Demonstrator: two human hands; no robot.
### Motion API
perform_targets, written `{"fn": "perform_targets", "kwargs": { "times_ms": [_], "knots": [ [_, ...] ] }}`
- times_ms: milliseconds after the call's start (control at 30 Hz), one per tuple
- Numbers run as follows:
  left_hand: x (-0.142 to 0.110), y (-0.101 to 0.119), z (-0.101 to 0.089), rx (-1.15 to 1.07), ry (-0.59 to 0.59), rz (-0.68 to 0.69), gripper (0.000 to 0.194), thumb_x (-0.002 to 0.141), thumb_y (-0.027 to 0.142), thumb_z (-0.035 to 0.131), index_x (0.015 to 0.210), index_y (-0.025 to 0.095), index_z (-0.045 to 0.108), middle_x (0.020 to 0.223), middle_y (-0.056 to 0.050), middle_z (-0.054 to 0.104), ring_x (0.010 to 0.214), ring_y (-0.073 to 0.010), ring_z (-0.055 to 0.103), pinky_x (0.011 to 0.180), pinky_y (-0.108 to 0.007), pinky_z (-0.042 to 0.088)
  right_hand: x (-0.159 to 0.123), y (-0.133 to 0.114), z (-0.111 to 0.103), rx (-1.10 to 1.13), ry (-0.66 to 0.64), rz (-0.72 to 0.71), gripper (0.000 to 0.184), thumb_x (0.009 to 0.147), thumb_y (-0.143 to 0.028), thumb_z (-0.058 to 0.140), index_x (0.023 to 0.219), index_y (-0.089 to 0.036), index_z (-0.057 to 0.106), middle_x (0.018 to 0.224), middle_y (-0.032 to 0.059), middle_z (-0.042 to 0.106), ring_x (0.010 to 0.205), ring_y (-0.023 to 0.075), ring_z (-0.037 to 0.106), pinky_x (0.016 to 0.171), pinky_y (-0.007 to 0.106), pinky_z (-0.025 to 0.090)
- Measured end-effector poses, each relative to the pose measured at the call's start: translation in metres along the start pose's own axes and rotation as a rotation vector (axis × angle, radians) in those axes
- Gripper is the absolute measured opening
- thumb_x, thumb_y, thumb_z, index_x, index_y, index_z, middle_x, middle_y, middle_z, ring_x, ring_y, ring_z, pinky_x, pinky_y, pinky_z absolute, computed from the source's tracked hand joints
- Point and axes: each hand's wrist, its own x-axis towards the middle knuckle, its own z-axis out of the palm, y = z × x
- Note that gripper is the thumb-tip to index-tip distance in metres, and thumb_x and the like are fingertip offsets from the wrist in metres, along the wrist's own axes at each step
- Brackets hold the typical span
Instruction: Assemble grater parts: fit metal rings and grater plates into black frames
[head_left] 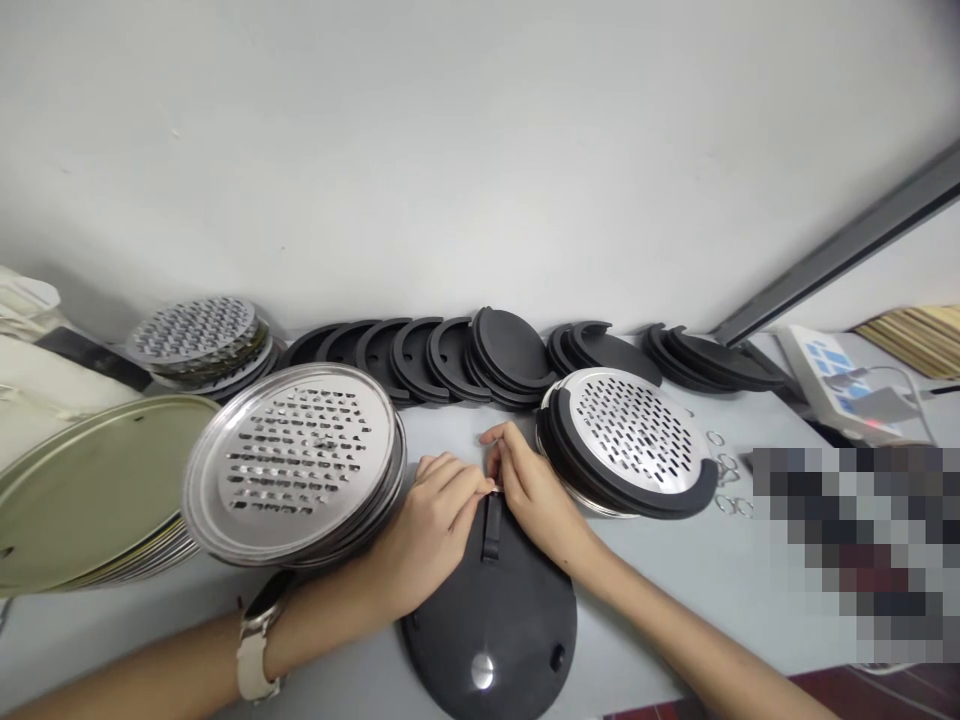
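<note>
Two hands are at work in front of you. Your left hand (442, 510) and your right hand (534, 495) meet just above the upper edge of a round black plastic disc (517, 640), which lies flat on a grey table (645, 590), directly below your fingers. Neither hand is spread: both are pressed in, and your right thumb and forefinger pinch a small pale sliver (495, 487) against the fingertips (480, 483) of your left hand. It is too small and too covered to tell what the sliver is.

The disc shows a narrow upright black tab (492, 530) just below your fingertips, a round metal stud (482, 672) and a small dark hole (556, 657) near its lower part.

Beside your left hand leans a stack of perforated stainless grater plates (292, 465), and beside your right hand sits a similar plate fitted in a black ring (626, 440). Black C-shaped rings (420, 360) stand in a row along the white wall (480, 130). Small metal split rings (726, 485) lie further right, a stack of olive-gold metal lids (82, 490) lies far left, and a watch (255, 640) sits on your left wrist.
</note>
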Motion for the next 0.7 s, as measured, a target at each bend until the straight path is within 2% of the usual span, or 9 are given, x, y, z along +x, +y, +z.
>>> {"fn": "perform_targets", "kwargs": {
  "times_ms": [400,567,700],
  "knots": [
    [-0.0013,-0.0017,0.0,-0.071,0.002,0.006,0.02,0.095,0.008,0.042,0.085,0.019,0.055,0.083,-0.001,0.062,0.084,-0.0156,0.057,0.081,-0.031,0.044,-0.0019,0.0027,0.0008,0.036,0.021,-0.016,0.025,0.089,-0.008,0.031,0.106,-0.02,0.044,0.072,-0.003,0.05,0.064,0.015,0.05,0.065,0.028,0.041],
    [-0.0004,-0.0018,-0.0002,-0.081,0.005,0.006,0.021,0.094,0.006,0.042,0.084,0.019,0.055,0.083,-0.001,0.061,0.084,-0.0149,0.057,0.081,-0.03,0.044,-0.0022,-0.0012,0.0009,0.077,0.031,0.015,0.018,0.097,-0.018,0.029,0.105,-0.021,0.044,0.07,-0.0035,0.048,0.063,0.0149,0.049,0.063,0.028,0.04],
    [0.0015,-0.0008,-0.0017,-0.094,-0.01,-0.01,0.021,0.093,0.005,0.042,0.082,0.018,0.055,0.081,-0.001,0.061,0.082,-0.0149,0.056,0.081,-0.03,0.044,-0.0023,-0.003,0.0013,0.098,0.04,0.025,0.019,0.1,-0.025,0.027,0.104,-0.021,0.044,0.069,-0.0037,0.047,0.062,0.0149,0.049,0.063,0.028,0.04]
  ]
}}
